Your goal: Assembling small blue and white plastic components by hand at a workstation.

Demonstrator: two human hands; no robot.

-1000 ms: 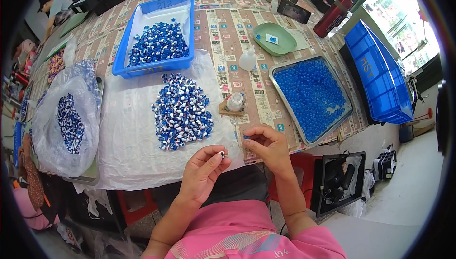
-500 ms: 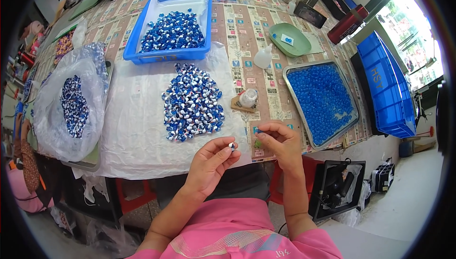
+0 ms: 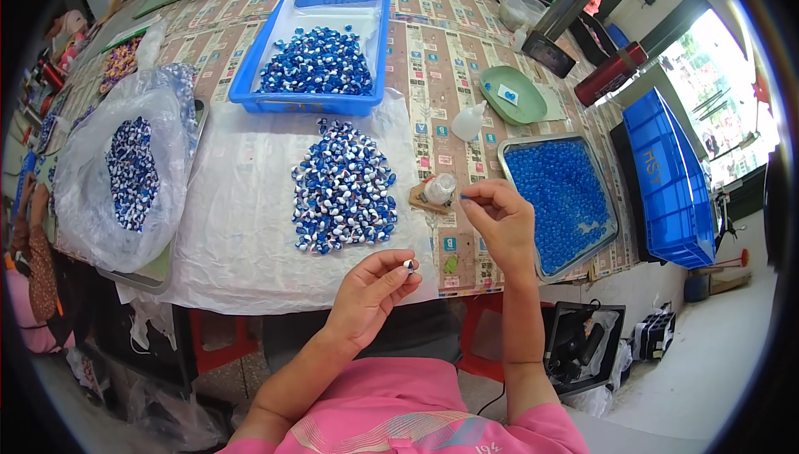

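Near the table's front edge, my left hand [image 3: 372, 294] is closed, with a small white and dark blue piece [image 3: 409, 266] pinched between thumb and fingertips. My right hand [image 3: 505, 223] is raised over the table to the right, its thumb and forefinger pinching a tiny blue bead [image 3: 464, 197]. Just left of those fingertips, a small clear glass jar [image 3: 439, 190] stands on a wooden block [image 3: 421, 199]. Beyond my left hand, a pile of blue and white pieces [image 3: 344, 188] lies on white sheeting [image 3: 241, 196]. To the right, a metal tray [image 3: 542, 273] holds many clear blue beads [image 3: 553, 196].
A blue bin [image 3: 308, 104] of similar pieces stands behind the pile. At the left is a plastic bag [image 3: 79, 196] of pieces. A white squeeze bottle [image 3: 468, 123], green dish [image 3: 533, 110], red flask [image 3: 612, 74] and blue crate [image 3: 678, 179] are on the right. Another person's arm [image 3: 37, 238] shows far left.
My right hand has moved forward, bringing the bead beside the glass jar. My left hand keeps the white and blue piece in nearly the same place. The view has shifted slightly.
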